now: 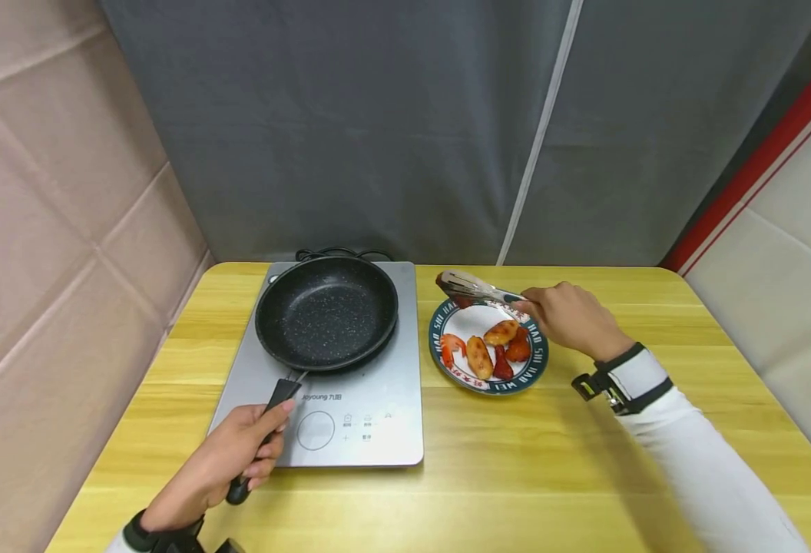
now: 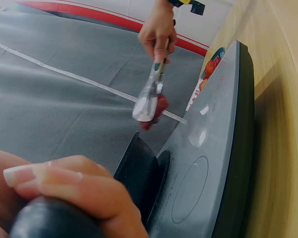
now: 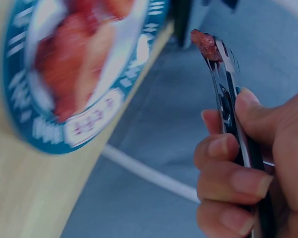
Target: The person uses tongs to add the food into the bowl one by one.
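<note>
My left hand point(image 1: 243, 449) grips the black handle of a dark speckled frying pan point(image 1: 326, 311), whose inside shows no food. Fingers curl round the handle end in the left wrist view. In my right hand point(image 1: 571, 319) is a pair of metal tongs point(image 1: 475, 288), held above the back of a plate point(image 1: 495, 390). A dark red piece of food point(image 3: 207, 45) is pinched at the tongs' tips. On the plate lie browned oval pieces point(image 1: 478, 358), red pieces point(image 1: 518, 347) and tomato-like slices point(image 1: 451, 347). What the red food is, I cannot tell exactly.
The pan stands on a silver induction cooker point(image 1: 392, 407) at the left of the wooden table point(image 1: 516, 468). Its black cord point(image 1: 339, 251) lies behind. A grey curtain point(image 1: 350, 130) closes off the back, with pale padded walls point(image 1: 53, 230) to the side.
</note>
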{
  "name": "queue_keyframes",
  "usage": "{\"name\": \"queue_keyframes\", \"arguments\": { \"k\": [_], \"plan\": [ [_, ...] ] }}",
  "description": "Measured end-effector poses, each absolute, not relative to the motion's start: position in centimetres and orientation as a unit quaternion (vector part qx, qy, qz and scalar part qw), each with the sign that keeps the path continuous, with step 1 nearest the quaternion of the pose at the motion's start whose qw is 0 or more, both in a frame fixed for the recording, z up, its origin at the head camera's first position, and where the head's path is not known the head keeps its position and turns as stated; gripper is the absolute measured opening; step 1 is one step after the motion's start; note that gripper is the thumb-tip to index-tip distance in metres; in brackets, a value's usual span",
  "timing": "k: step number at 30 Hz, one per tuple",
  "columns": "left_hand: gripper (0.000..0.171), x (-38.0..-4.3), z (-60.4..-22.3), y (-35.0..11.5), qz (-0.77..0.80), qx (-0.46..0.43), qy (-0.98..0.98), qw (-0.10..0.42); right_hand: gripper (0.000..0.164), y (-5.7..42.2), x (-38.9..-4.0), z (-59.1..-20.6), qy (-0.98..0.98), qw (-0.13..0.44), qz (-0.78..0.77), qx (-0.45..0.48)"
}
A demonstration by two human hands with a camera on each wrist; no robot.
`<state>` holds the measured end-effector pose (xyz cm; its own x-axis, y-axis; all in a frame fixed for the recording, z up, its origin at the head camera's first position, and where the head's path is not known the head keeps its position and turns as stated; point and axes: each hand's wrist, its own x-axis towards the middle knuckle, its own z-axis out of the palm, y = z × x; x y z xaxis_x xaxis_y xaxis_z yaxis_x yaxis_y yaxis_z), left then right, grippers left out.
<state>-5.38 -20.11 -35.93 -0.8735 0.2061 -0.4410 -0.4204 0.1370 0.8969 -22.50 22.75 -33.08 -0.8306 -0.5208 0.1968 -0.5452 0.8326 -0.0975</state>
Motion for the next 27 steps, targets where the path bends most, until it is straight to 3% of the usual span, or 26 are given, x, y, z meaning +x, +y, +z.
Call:
{"name": "queue_keyframes", "arguments": {
  "k": [18, 27],
  "plan": [
    [0.041, -5.6, -35.9, -20.5, 0.650, -0.075, 0.718, 0.238, 0.028, 13.3, -23.7, -30.0, -0.924, 0.044, 0.162, 0.343],
    [0.040, -5.4, -35.9, -20.5, 0.646, -0.076, 0.721, 0.238, 0.031, 9.0, -24.8, -30.6, -0.926, -0.013, 0.119, 0.358]
  ]
}}
